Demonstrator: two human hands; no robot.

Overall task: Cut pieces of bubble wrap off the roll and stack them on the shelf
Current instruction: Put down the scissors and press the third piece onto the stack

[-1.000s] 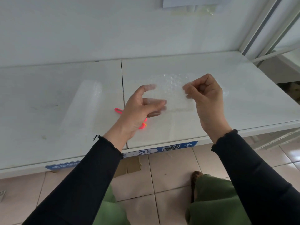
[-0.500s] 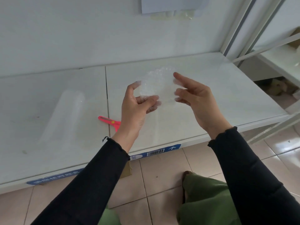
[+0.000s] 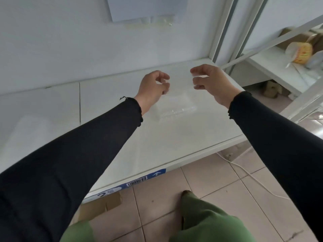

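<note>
Nearest the camera, two green trouser legs (image 3: 209, 222) and one shoe tip (image 3: 186, 192) are seen on the tiled floor (image 3: 218, 186). One flattened piece of cardboard (image 3: 99, 205) is tucked under the shelf front, and one white cable (image 3: 244, 173) runs across the tiles at right. One blue label strip (image 3: 138, 181) with a barcode is stuck on the front edge of the white shelf (image 3: 174, 145). The shelf top is split into two panels by one seam (image 3: 79, 102). Much of the left panel is blocked by the left black sleeve (image 3: 78, 151); the shelf's right front corner is crossed by the right black sleeve (image 3: 279, 137). A pale translucent shape (image 3: 31, 126) is made out on the left panel, too faint to name.

One bubble wrap piece (image 3: 176, 102) is seen over the right panel, between the two hands, its lower edge glinting down at the shelf surface; its outline is mostly washed out. The left hand (image 3: 152, 86) is held above the shelf with fingers (image 3: 163, 81) curled tight, thumb and fingertips nearly closed on the piece's upper left edge. The right hand (image 3: 211, 81) is held level with it, fingers (image 3: 198, 79) bent inward with a narrow gap under the thumb; whether the piece is gripped there cannot be told.

Behind, the white wall (image 3: 70, 41) is seen with one paper sheet (image 3: 146, 7) fixed at the top. At far right, one neighbouring white rack (image 3: 272, 67) carries one yellow-and-white packet (image 3: 299, 51)
</note>
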